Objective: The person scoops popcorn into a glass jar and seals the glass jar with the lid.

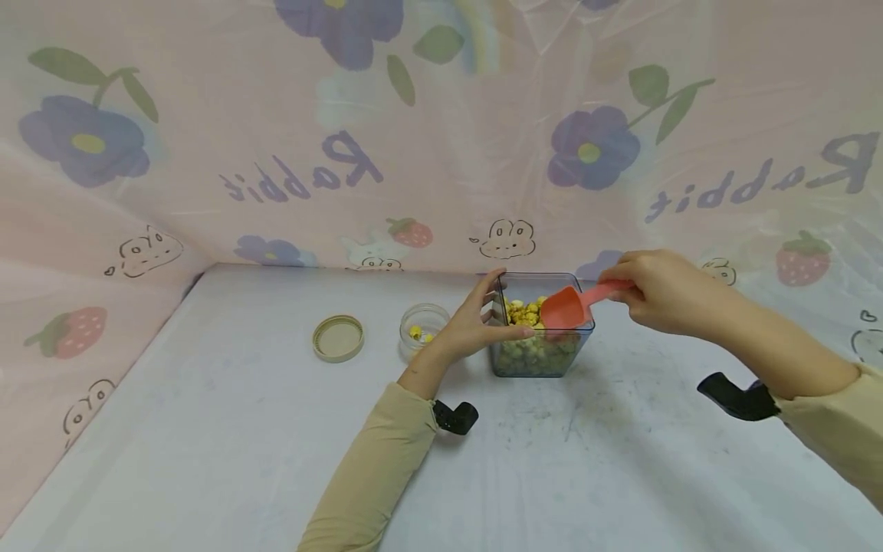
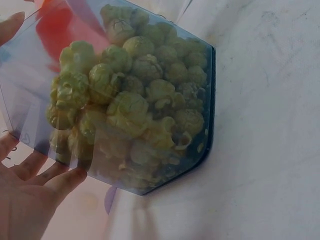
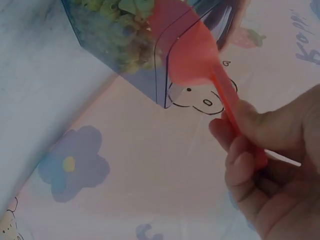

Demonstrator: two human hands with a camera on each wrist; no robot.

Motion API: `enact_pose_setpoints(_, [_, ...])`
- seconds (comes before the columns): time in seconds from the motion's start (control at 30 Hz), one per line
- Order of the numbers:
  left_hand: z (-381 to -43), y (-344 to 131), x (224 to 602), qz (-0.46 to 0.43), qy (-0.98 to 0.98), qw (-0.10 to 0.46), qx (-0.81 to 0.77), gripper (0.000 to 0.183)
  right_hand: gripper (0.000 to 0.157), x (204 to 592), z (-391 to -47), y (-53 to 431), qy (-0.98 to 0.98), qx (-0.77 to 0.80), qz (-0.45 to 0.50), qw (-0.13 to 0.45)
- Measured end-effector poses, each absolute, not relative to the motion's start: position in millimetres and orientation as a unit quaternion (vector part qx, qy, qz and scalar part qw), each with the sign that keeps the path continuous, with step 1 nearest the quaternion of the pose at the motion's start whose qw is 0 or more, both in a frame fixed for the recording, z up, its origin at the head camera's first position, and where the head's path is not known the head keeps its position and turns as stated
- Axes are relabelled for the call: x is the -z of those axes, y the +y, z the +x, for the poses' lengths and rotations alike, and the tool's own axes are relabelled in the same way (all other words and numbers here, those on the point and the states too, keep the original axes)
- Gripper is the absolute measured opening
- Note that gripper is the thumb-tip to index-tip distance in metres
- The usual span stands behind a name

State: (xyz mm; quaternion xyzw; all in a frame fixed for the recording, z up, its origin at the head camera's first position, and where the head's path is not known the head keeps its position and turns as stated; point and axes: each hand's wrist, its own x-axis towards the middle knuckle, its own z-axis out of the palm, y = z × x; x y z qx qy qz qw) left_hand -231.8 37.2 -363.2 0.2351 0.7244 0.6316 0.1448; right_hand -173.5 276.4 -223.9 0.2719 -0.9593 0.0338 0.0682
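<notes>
A clear, bluish square-topped container (image 1: 534,366) of yellow popcorn (image 1: 522,313) stands on the table. My left hand (image 1: 476,316) grips its left side, thumb along the front rim and fingers spread on the wall; the left wrist view shows fingertips against the clear plastic and popcorn (image 2: 131,107) heaped behind it. By its handle, my right hand (image 1: 655,291) holds a red plastic scoop (image 1: 564,308). The scoop's bowl dips inside the container at the right, over the popcorn. In the right wrist view, thumb and curled fingers wrap the scoop (image 3: 192,55) handle.
Left of the container is a small round clear jar (image 1: 424,310) with a few popcorn pieces at its bottom, partly behind my left hand. Farther left lies a round beige-rimmed lid (image 1: 338,338). A pink printed curtain (image 1: 441,153) hangs behind the white table (image 1: 241,429).
</notes>
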Motion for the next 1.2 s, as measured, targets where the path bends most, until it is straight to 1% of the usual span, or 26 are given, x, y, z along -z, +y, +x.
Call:
enact_pose_setpoints(0.27, [-233, 38, 365, 0.236, 0.719, 0.142, -0.638, 0.097, 0.017, 233, -189, 278, -0.959, -0.072, 0.274, 0.021])
enact_pose_setpoints(0.4, [-233, 38, 365, 0.233, 0.72, 0.142, -0.638, 0.097, 0.02, 239, -193, 287, -0.959, -0.107, 0.264, 0.004])
enact_pose_setpoints(0.6, [-232, 38, 364, 0.226, 0.723, 0.142, -0.637, 0.098, 0.021, 252, -198, 295, -0.952, -0.156, 0.263, -0.016])
enact_pose_setpoints(0.73, [-232, 38, 365, 0.226, 0.722, 0.144, -0.638, 0.097, 0.021, 261, -196, 300, -0.949, -0.175, 0.261, 0.002])
enact_pose_setpoints(0.9, [-233, 37, 365, 0.231, 0.723, 0.142, -0.636, 0.096, 0.02, 275, -191, 304, -0.943, -0.195, 0.262, 0.053])
enact_pose_setpoints(1.0, [-233, 37, 365, 0.229, 0.725, 0.144, -0.633, 0.097, 0.021, 283, -188, 303, -0.937, -0.216, 0.264, 0.072])
enact_pose_setpoints(1.2, [-232, 38, 365, 0.223, 0.73, 0.147, -0.629, 0.096, 0.022, 294, -186, 302, -0.924, -0.26, 0.268, 0.087])
